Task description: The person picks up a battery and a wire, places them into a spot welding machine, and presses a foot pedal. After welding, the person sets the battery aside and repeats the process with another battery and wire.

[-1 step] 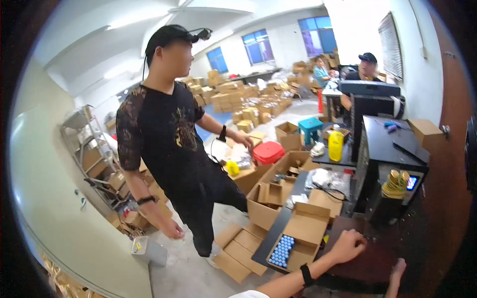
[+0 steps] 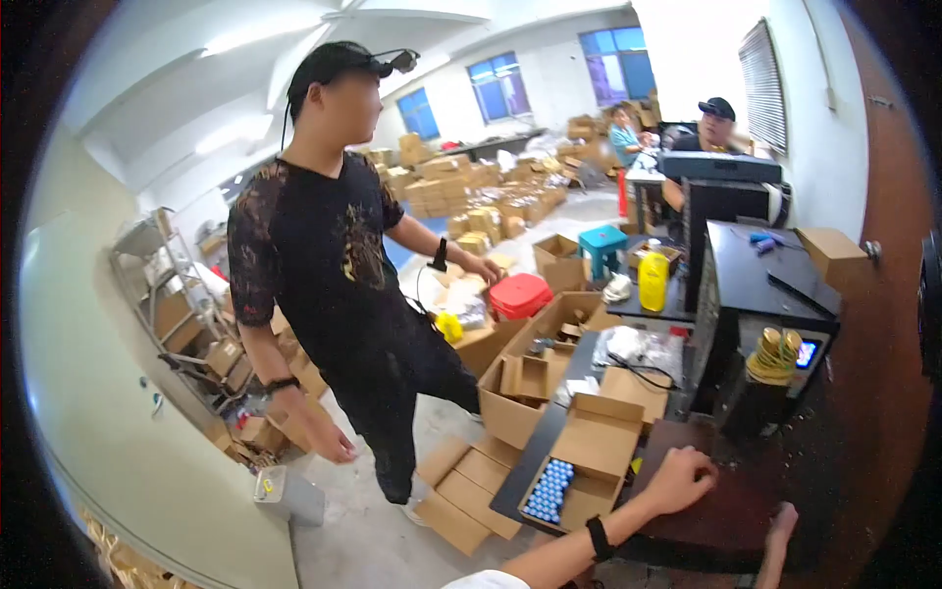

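My left hand (image 2: 681,480), with a black band at its wrist, is over the dark reddish-brown tabletop (image 2: 702,530). Its fingers are loosely bent and apart from the thumb, and I see nothing in them. To its left lies a shallow open cardboard box (image 2: 601,483), partly filled with blue-and-white cylindrical cells (image 2: 549,491) packed in rows. Farther right, at the tabletop's near side, my right hand (image 2: 781,530) shows only edge-on; its fingers are mostly hidden.
A person in black (image 2: 329,236) stands at the left beside a large carton (image 2: 510,412) and flattened cardboard (image 2: 461,501). Behind my hands are a black cabinet (image 2: 751,265), a coil of yellow cord (image 2: 772,358) and a yellow bottle (image 2: 653,280). Two people sit farther back.
The whole view has shifted slightly, so everything sits a little higher and to the left. My hands stay at nearly the same places over the tabletop.
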Available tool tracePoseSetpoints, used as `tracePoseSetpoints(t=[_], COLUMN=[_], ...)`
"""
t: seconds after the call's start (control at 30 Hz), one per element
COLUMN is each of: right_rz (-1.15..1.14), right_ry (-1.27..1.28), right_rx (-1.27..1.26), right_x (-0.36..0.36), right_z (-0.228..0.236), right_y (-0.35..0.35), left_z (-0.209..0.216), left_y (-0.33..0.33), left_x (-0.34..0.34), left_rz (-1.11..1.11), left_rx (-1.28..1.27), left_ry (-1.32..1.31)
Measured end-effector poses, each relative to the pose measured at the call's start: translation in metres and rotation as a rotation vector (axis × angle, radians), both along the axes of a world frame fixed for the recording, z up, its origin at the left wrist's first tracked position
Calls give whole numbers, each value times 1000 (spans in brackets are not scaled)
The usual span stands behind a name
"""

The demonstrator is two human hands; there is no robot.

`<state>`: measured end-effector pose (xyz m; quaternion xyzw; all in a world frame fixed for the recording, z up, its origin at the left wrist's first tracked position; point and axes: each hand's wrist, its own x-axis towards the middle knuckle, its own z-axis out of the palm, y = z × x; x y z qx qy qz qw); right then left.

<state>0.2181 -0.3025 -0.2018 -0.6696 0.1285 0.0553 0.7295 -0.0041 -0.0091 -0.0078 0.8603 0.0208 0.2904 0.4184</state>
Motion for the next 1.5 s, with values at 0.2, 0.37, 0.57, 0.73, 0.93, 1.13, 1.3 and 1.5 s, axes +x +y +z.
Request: tracePoseSetpoints(t=[0.2,0.37,0.57,0.73,0.93,1.13,1.3,1.5], right_rz=[213,333,210,93,123,75,-10,179], right_ry=[81,-345,-381,-480,-566,-504,-469,-502], right_rx=[-669,-1234,-983,-913,-774,-284,-186,38], right_x=[-40,-46,-76,-64,-60,-70,-96,-169], right_z=[86,81,150,148,159,187,215,230], right_y=[39,28,28,7,-13,-26,-25,-8], left_z=[3,7,5,5,4,6,5,28], left_y=[9,6,6,5,7,5,4,-22], left_x=[-7,-6,-6,-5,-6,-7,-8,-27], left_rz=[37,6,14,15,30,31,12,-203], left_rx=[6,-15,-10,-9,14,10,29,-118], left_ry=[5,73,31,16,38,51,29,95])
